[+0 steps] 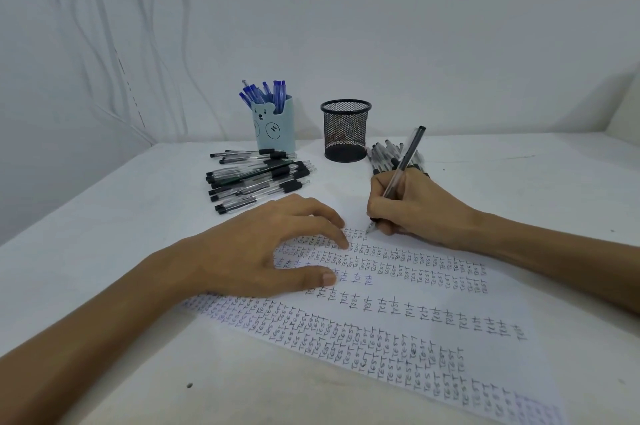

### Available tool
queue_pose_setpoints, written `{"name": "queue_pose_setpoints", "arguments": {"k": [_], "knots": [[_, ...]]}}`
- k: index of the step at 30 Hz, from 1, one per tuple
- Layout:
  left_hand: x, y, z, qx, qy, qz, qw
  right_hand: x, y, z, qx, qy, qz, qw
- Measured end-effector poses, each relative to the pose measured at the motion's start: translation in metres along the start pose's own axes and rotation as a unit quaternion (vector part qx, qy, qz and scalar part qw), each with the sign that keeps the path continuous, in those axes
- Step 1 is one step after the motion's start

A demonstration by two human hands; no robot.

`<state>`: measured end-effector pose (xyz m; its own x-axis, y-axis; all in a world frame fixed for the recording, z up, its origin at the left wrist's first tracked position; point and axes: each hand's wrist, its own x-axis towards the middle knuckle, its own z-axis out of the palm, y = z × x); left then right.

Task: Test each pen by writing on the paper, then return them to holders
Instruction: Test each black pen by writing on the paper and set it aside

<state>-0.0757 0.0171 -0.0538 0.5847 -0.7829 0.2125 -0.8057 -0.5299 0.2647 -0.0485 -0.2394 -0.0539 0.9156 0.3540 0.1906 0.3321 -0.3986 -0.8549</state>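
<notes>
A white sheet of paper (398, 303) covered in rows of the word "TEST" lies across the table. My right hand (412, 206) grips a clear black pen (403, 165) with its tip touching the paper's far edge. My left hand (263, 251) rests on the paper with fingers spread, pressing it flat. Behind them stand a light blue bear holder (275, 128) with several blue pens and a black mesh holder (345, 130) that looks empty.
A heap of black pens (259, 179) lies left of centre before the bear holder. A second pile of black pens (391, 154) lies right of the mesh holder, behind my right hand. White wall behind; cables hang at left.
</notes>
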Motion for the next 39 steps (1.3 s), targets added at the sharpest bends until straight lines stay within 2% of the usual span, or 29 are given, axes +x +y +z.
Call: {"name": "queue_pose_setpoints", "arguments": {"k": [10,21,23,25,29,32,35,39], "knots": [[0.000,0.000,0.000,0.001,0.000,0.002,1.000,0.001,0.000,0.000,0.025,0.012,0.010,1.000],[0.000,-0.002,0.001,0.005,0.002,-0.003,1.000,0.003,0.002,0.001,-0.016,0.023,0.007,1.000],[-0.001,-0.002,0.001,0.000,0.002,-0.004,1.000,0.004,0.003,0.001,0.017,0.040,0.024,0.999],[-0.001,-0.004,0.003,0.004,0.013,-0.006,1.000,0.006,0.002,-0.003,0.094,0.068,0.055,0.992],[-0.001,-0.016,0.002,0.095,0.113,-0.020,0.989,0.009,0.001,-0.005,0.192,0.072,0.089,0.975],[-0.003,-0.031,-0.002,0.194,0.182,-0.078,0.961,0.008,0.005,-0.006,0.198,0.057,0.057,0.977],[-0.007,-0.041,-0.005,0.234,0.195,-0.156,0.940,0.004,0.003,-0.005,0.195,0.054,0.021,0.979],[-0.010,-0.043,-0.006,0.246,0.195,-0.215,0.925,0.006,-0.004,-0.004,0.288,0.070,0.067,0.953]]}}
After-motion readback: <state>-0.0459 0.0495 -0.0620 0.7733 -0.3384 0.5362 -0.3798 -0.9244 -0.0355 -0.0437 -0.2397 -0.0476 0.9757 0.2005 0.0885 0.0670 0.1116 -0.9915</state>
